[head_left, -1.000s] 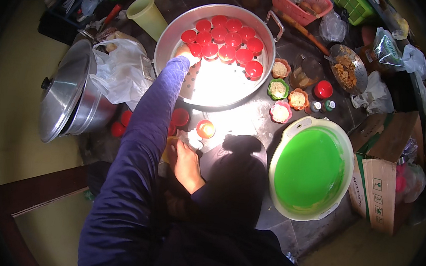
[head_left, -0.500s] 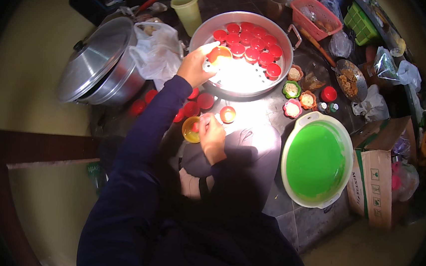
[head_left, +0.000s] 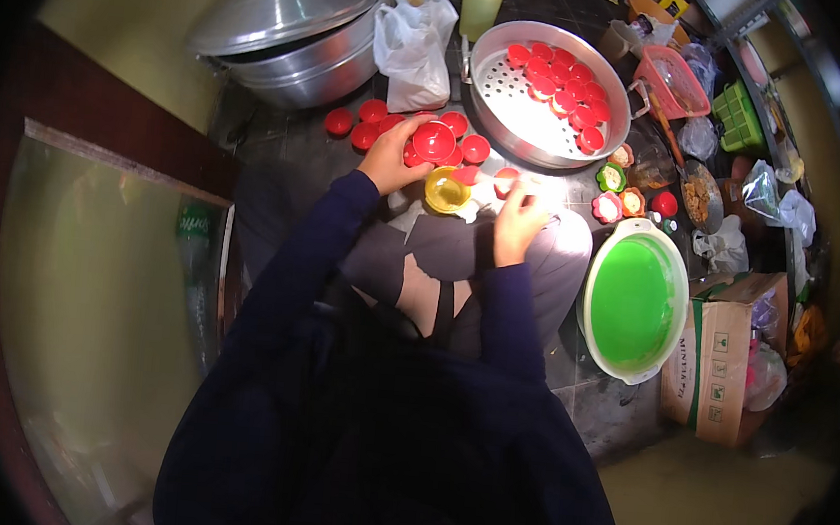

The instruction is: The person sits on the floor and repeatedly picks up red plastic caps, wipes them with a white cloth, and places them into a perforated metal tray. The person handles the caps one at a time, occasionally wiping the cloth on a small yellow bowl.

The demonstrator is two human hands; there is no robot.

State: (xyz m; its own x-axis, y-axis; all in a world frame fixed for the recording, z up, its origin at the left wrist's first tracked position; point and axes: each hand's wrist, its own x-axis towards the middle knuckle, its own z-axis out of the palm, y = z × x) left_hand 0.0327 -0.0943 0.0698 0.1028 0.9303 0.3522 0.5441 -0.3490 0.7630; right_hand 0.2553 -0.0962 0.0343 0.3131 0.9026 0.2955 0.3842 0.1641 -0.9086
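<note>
My left hand (head_left: pixel 389 156) pinches a small round red cup (head_left: pixel 434 142) by its side, with the cup's hollow facing up. Just below it stands a yellow bowl (head_left: pixel 447 195) with a shiny inside. My right hand (head_left: pixel 521 226) has its fingers closed around a slim tool with a red tip (head_left: pixel 465 174); the tip is over the yellow bowl's edge, and glare washes out the handle. Another red cup (head_left: pixel 506 180) sits beyond my right fingers. More red cups (head_left: pixel 373 111) stand on the floor behind my left hand.
A perforated metal steamer tray (head_left: pixel 501 91) holds several red cups along its right side. At right stands a white basin (head_left: pixel 589 310) of green liquid, beside a cardboard box (head_left: pixel 718 360). A lidded metal pot (head_left: pixel 297 75) and a white plastic bag (head_left: pixel 414 50) are at far left.
My left hand has drawn back from the steamer tray to near the yellow bowl, holding a red cup. My right hand has lifted from the bowl and moved right. The view has shifted.
</note>
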